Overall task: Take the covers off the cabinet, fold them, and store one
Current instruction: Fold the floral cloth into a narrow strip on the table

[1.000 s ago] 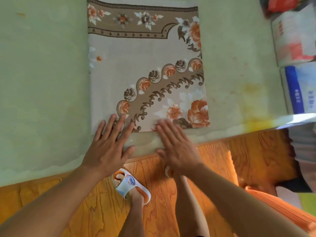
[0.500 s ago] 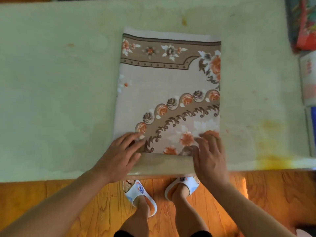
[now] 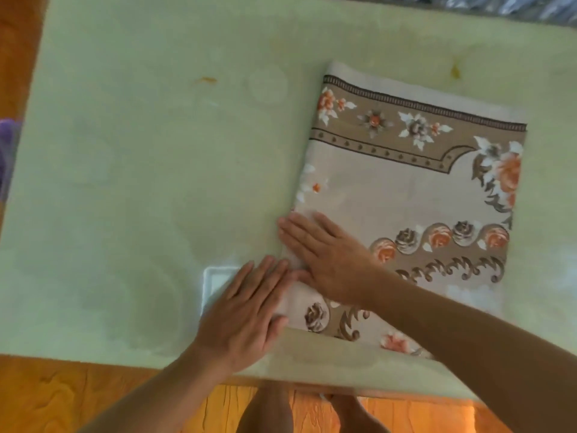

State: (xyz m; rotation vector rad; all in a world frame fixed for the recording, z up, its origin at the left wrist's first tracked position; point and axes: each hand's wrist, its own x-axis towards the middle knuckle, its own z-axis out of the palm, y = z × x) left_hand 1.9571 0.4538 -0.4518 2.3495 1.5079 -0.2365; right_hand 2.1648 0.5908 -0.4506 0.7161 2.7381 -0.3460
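A folded beige cover [image 3: 406, 195] with brown borders and orange flowers lies flat on the pale green cabinet top [image 3: 140, 182], right of the middle. My right hand [image 3: 324, 257] reaches across and presses flat on the cover's left edge, fingers straight and pointing left. My left hand [image 3: 246, 310] lies flat by the cover's near-left corner, its fingertips touching the cloth's edge. Neither hand grips anything.
A small bright rectangular patch [image 3: 218, 282] shows on the green top under my left hand. The wooden floor [image 3: 62, 398] and my feet are below the near edge. Something purple [image 3: 7, 151] sits at the far left, and crinkled plastic [image 3: 499, 4] at the top right.
Both hands have moved from the cover's near edge to its left side, and they now lie flat there. My view has shifted left, so the cover sits further right in frame.
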